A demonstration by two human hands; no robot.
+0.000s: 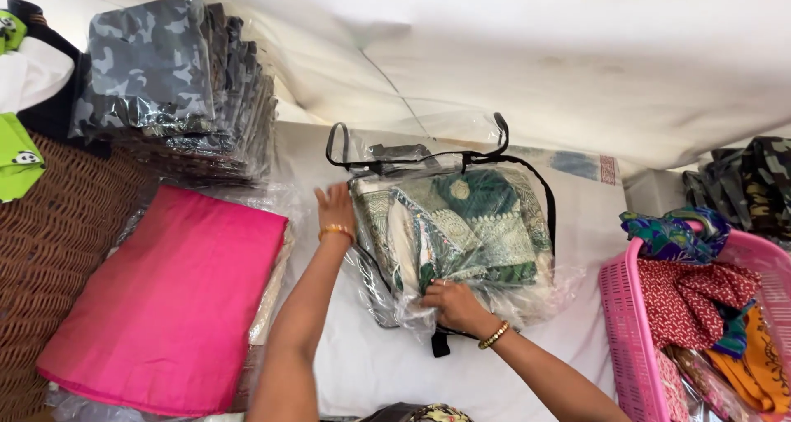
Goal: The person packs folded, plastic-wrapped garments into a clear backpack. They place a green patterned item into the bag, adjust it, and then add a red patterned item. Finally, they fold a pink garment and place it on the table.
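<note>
A: We're pinching the clear bag (461, 224) of folded green-and-cream fabric with our right hand (449, 302); our left hand (336, 208) is lying flat on its edge

B: We're finding bare sheet (362, 364) between the bag and the pink cloth (173, 298)

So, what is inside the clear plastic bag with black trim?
Inside the clear plastic bag lies folded green and cream patterned fabric. The left hand and right hand touch the bag. Anything beneath the fabric is covered.

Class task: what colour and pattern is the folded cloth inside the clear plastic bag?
Dark green and cream folded cloth with ornate woven motifs, seen in the head view.
</note>
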